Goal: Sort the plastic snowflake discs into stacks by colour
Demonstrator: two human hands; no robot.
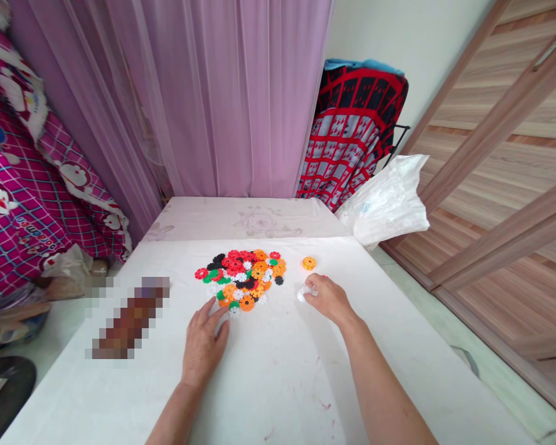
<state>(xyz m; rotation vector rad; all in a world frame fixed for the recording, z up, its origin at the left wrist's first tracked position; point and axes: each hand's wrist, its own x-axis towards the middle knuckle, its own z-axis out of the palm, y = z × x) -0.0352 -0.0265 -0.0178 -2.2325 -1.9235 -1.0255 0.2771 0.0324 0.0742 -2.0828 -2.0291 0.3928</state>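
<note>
A pile of small plastic snowflake discs [243,275] in red, orange, green, white and black lies on the white table [269,371]. My left hand [202,343] rests flat just below the pile, fingers stretched out, fingertips near a white disc [234,312]. My right hand [328,298] is to the right of the pile, its fingers pinched on a white disc [303,293]. A single orange disc [309,263] lies apart, just above my right hand.
A purple curtain [222,93] hangs behind the table. A white plastic bag [389,201] sits at the table's far right corner, before a red patterned cloth [352,136]. Pink bedding [32,185] is on the left. A blurred brown object [130,318] lies left.
</note>
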